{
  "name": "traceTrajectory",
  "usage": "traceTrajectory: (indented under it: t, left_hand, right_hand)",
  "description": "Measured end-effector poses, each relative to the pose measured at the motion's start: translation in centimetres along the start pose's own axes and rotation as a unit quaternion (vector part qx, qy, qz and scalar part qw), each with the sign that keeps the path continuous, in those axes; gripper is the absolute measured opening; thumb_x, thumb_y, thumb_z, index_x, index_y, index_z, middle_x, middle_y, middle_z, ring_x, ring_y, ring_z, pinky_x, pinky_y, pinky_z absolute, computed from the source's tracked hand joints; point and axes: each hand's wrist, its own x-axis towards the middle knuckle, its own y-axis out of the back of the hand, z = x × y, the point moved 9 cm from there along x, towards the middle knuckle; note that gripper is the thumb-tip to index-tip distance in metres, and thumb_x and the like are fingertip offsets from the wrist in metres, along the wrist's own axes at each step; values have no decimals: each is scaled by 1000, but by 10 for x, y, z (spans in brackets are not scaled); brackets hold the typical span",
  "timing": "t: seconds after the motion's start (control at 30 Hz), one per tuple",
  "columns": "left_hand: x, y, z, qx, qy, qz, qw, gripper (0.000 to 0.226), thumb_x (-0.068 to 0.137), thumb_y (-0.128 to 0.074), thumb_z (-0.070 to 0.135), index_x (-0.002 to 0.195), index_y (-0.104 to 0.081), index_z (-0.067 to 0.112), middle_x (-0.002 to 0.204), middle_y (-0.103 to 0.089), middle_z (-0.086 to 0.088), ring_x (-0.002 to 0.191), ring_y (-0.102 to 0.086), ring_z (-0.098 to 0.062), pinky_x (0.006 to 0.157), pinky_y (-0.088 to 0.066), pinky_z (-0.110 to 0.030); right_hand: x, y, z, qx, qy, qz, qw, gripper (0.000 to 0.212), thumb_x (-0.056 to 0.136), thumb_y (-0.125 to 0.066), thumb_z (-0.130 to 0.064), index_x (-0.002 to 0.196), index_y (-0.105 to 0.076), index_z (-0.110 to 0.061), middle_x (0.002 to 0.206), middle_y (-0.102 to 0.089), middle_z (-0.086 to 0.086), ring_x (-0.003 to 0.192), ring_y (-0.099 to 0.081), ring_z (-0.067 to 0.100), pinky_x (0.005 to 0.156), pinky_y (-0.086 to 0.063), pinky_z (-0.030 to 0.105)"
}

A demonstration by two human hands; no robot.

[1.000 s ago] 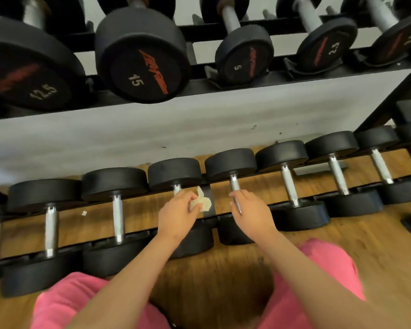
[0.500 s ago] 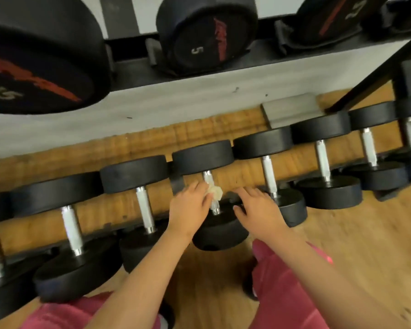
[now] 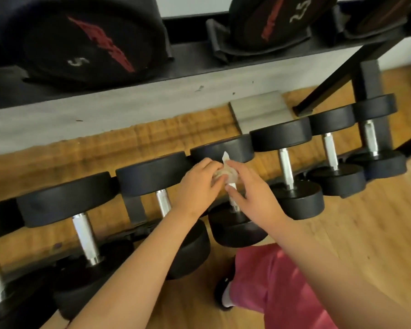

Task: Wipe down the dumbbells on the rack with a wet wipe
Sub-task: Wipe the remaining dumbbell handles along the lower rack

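Note:
A row of black dumbbells with steel handles lies on the low rack. Both hands meet over the handle of one dumbbell near the middle of the row. My left hand pinches a crumpled pale wet wipe wrapped against that handle. My right hand also holds the wipe, thumb and fingers curled round it and the handle. The upper part of the handle is hidden under the wipe and fingers. Neighbouring dumbbells lie to the left and to the right.
An upper shelf carries larger dumbbells marked 5 and 2.5 close overhead. A black rack leg slants down at the right. Wooden floor lies to the right; my pink-clad knee is below.
The view has moved closer and rightward along the rack. My right hand came off the dumbbell's end and joined the left on the wipe at the handle.

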Motion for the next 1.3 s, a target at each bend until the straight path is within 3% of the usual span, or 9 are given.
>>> traceTrajectory:
  t: [0.2,0.33,0.47,0.63,0.77,0.9,0.93,1.07,1.3]
  left_hand:
    - [9,-34,-10,-88,-12,-5,996,22,93,-62,17,112,-69,11,98,-62,1,86,-61,-11,78,-54,-33]
    - [-4,-51,-30,-130,34,-36,990,29,97,-57,23,125,-64,16,109,-63,5,95,-60,-3,87,-52,-24]
    - [-37,-78,-58,-111,98,-82,986,23,97,-55,27,118,-64,20,111,-61,10,99,-57,1,90,-50,-27]
    - [-81,-127,-85,-44,151,-235,959,26,96,-57,32,121,-63,25,122,-59,10,98,-61,-9,91,-50,-36]
    - [-86,-141,-83,-121,159,-298,933,54,84,-74,34,134,-53,32,141,-48,15,126,-45,-2,105,-34,-22]
    - [-88,-149,-87,-123,154,-324,925,59,80,-78,27,133,-52,34,142,-46,14,82,-49,9,76,-36,-9]
    - [-87,-149,-87,-121,151,-318,928,58,81,-77,27,133,-53,34,142,-46,13,80,-49,8,74,-37,-9]
    - [-86,-146,-82,-93,131,-309,937,60,81,-77,28,135,-53,30,142,-48,10,128,-44,-7,104,-34,-22]
    - [-84,-144,-77,-33,101,-305,946,57,84,-74,30,137,-52,27,141,-50,7,131,-44,-12,107,-41,-38]
  right_hand:
    - [12,7,35,46,12,52,998,25,86,-71,-7,110,-64,-9,103,-64,1,91,-55,-3,80,-42,6]
    - [15,5,68,43,-27,55,997,12,84,-71,-4,92,-65,-10,84,-63,-4,78,-57,0,71,-43,10]
    - [5,10,107,54,-98,65,992,10,85,-70,-5,88,-63,-12,78,-59,-14,71,-55,-1,66,-41,10]
    - [-18,-3,166,86,-201,3,976,17,85,-70,-5,82,-61,-19,82,-65,-5,78,-59,3,71,-43,13]
    - [-32,-38,181,110,-219,-99,964,22,84,-70,-2,81,-60,-21,84,-67,-3,84,-61,13,80,-45,25]
    - [-32,-64,177,69,-205,-135,967,26,84,-70,-4,77,-56,-25,82,-63,-7,83,-59,12,78,-43,25]
    - [-30,-63,178,50,-210,-118,969,27,84,-70,-5,75,-55,-26,81,-63,-6,80,-58,11,74,-43,21]
    - [-28,-55,183,3,-258,-62,964,18,84,-67,-6,77,-54,-16,73,-57,-4,68,-51,6,57,-37,7]
    - [-25,-66,180,23,-262,-78,962,14,81,-70,-9,77,-57,-13,71,-57,-5,68,-50,6,55,-35,12]
